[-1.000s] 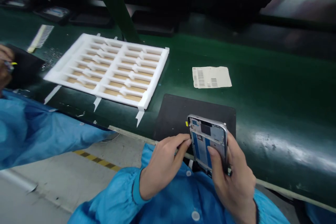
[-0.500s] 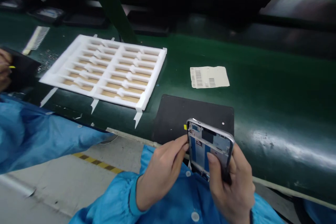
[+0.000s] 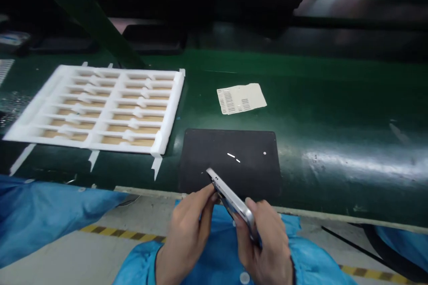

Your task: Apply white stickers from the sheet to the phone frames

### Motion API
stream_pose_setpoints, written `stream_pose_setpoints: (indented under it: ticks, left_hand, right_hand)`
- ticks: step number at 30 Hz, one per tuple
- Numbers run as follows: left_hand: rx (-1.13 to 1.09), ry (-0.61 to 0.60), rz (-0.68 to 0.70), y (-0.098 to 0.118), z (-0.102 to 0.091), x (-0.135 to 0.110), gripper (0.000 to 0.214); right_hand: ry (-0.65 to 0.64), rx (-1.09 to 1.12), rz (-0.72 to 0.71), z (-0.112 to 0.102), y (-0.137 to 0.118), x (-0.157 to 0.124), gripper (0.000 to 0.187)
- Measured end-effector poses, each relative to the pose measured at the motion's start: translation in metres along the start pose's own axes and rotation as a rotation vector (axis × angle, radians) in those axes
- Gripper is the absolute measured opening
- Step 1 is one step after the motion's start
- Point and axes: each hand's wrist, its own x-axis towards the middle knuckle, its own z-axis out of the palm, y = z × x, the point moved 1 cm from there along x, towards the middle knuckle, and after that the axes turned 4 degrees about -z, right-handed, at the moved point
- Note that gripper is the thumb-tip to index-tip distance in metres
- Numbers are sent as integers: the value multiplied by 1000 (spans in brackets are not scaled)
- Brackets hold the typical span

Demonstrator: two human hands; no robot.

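Observation:
A silver-edged smartphone frame (image 3: 236,200) is tilted on edge just above the near side of a black mat (image 3: 230,173). My right hand (image 3: 269,242) is closed around its lower right end, thumb and fingers on either side. At the opposite end, the fingers of my left hand (image 3: 189,227) are pressed together against the frame's left edge. Their tips are partly hidden, and the frame's inner face is mostly turned out of sight. Two thin white slivers (image 3: 231,155) and a small white ring-like dot (image 3: 265,153) lie on the mat.
To the left stands a white foam tray (image 3: 110,111) with slotted compartments, tape tabs hanging from its front. Behind the mat lies a cream sheet (image 3: 252,95) with rows of small dark strips. A green post (image 3: 87,18) rises behind the tray. A neighbour's blue sleeve (image 3: 50,218) shows at left.
The frame has turned from showing its inner face to standing nearly edge-on, and it sits lower. The white slivers have come into view. My view has shifted right; the neighbour's hand is out of sight.

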Motion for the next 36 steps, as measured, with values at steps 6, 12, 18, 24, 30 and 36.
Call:
stream_pose_setpoints:
  ticks: [6,12,18,24,30,36]
  left_hand:
    - [-32,87,-35,2,-6,4,21]
    - [-167,267,-115,4,-13,22,16]
    - [-4,387,-36,-11,-42,67,17]
    - [208,138,296,-4,-24,119,18]
    - [354,-48,471,-2,6,140,19]
    - [236,1,539,-8,8,135,19]
  right_hand:
    - [94,58,213,8,-1,9,53]
    - [-17,581,444,0,20,35,38]
    - [-296,148,343,-6,69,50,13]
    - [-552,-178,190,20,76,49,9]
    - [-493,-229,133,24,73,51,20]
    - [-304,239,395,-2,72,57,11]
